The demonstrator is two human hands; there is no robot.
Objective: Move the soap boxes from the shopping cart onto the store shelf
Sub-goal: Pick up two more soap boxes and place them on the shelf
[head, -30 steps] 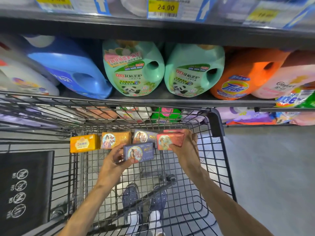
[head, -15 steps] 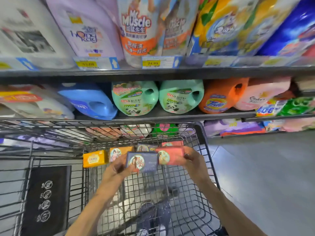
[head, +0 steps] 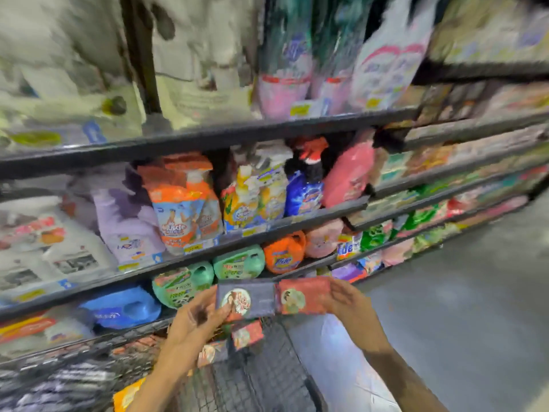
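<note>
My left hand (head: 197,318) grips a dark purple soap box (head: 246,298) by its left end. My right hand (head: 349,301) holds a red soap box (head: 303,296) by its right end. Both boxes are lifted side by side above the front rim of the wire shopping cart (head: 267,367), level with the lowest shelf's jugs. More soap boxes remain in the cart: a red one (head: 247,334), another (head: 211,353) below it, and a yellow one (head: 127,396) at the bottom. The store shelf (head: 208,135) rises in front, blurred by head motion.
The shelves are packed: green detergent jugs (head: 237,264), an orange Tide jug (head: 283,255), a blue jug (head: 121,310), refill pouches (head: 181,209) above and white packs (head: 44,251) at left. Grey aisle floor (head: 460,307) opens to the right.
Both hands have lifted their soap boxes up out of the cart. My head has tilted up and swung right, bringing higher shelves and the aisle into view.
</note>
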